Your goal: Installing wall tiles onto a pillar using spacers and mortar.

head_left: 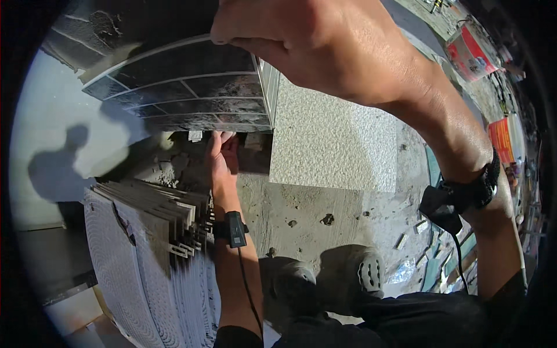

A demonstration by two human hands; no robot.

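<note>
Left hand (223, 159): curled under tiles (226, 87), grip unclear
Right hand (307, 43): curled, grip hidden
Tiles: could slip if we push unevenly

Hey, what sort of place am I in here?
Probably an indoor building or renovation site: there's a dark tiled structure with pale joints, a stack of ridged panels, and a dusty, debris-strewn floor.

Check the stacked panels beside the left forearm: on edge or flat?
On edge: the stacked panels show thin edges uppermost, one broad grooved face turned left.
</note>
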